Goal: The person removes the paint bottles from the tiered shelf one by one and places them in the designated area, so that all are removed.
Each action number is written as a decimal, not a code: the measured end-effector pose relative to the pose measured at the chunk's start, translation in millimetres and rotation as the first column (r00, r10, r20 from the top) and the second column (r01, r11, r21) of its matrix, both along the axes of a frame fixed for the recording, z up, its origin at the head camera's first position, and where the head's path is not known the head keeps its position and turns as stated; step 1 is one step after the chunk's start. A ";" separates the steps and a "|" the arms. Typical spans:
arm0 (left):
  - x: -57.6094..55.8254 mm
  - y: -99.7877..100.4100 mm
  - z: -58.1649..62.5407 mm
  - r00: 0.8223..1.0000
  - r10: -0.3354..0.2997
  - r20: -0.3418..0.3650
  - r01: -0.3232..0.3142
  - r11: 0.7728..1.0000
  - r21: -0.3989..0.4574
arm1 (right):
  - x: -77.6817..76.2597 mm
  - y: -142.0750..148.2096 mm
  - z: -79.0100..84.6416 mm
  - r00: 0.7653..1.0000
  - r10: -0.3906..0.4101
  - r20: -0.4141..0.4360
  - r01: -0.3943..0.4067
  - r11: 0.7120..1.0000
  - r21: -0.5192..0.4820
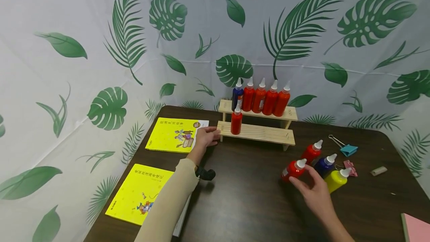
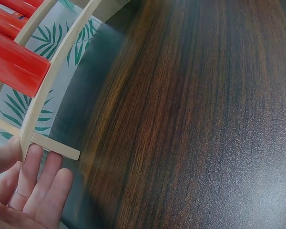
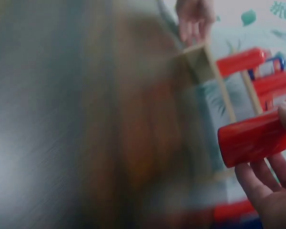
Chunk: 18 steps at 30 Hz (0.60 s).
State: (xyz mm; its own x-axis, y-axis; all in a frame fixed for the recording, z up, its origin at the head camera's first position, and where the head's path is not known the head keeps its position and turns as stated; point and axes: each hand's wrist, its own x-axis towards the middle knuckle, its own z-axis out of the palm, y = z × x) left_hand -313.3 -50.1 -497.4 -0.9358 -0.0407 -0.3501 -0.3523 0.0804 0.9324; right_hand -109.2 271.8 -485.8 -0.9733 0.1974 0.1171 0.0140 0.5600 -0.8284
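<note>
My left hand [image 1: 207, 137] pinches the left end of a two-tier wooden rack [image 1: 262, 132]; the left wrist view has the thumb on the step's edge and fingers [image 2: 52, 167] beneath. A red paint bottle [image 1: 293, 170] with a white nozzle cap is held by my right hand [image 1: 315, 193], tilted above the table. On the rack's lower step stands one red bottle [image 1: 236, 123]. The upper step carries a dark blue bottle [image 1: 237, 99] and several red bottles [image 1: 259, 101]. Beside my right hand stand another red bottle [image 1: 310, 154], a blue bottle [image 1: 323, 166] and a yellow bottle [image 1: 336, 180].
Two yellow books [image 1: 171, 134] lie along the table's left side, one partly under the left forearm. Right of the bottles are a blue binder clip [image 1: 348, 149], a pink clip [image 1: 351, 168] and a small pale block [image 1: 379, 171]. A pink pad [image 1: 416, 227] lies at the right edge.
</note>
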 end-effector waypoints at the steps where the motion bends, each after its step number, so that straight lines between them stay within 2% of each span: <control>1: 0.1 0.1 0.0 1.000 0.002 0.002 -0.002 1.000 0.000 | 9.0 5.8 -2.9 1.000 -0.021 0.023 0.021 1.000 0.001; 4: 0.1 0.2 0.3 1.000 0.004 0.003 -0.004 1.000 0.004 | 33.7 21.9 -10.5 0.987 -0.111 0.116 0.111 0.994 0.008; 7: -0.2 0.3 0.7 1.000 0.004 -0.003 -0.004 1.000 0.006 | 52.8 36.5 -16.8 0.954 -0.211 0.213 0.219 0.976 -0.014; 9: -0.4 0.0 0.9 1.000 0.003 -0.008 -0.003 1.000 0.006 | 61.1 45.0 -20.5 0.926 -0.283 0.249 0.293 0.956 -0.004; 15: -0.3 -0.6 0.0 1.000 0.001 -0.014 -0.001 1.000 0.007 | 69.6 70.8 -28.5 0.839 -0.483 0.248 0.494 0.869 0.021; 18: -0.2 -0.2 -1.6 1.000 0.003 -0.019 -0.003 1.000 0.008 | 68.9 81.7 -30.9 0.823 -0.518 0.233 0.519 0.852 0.065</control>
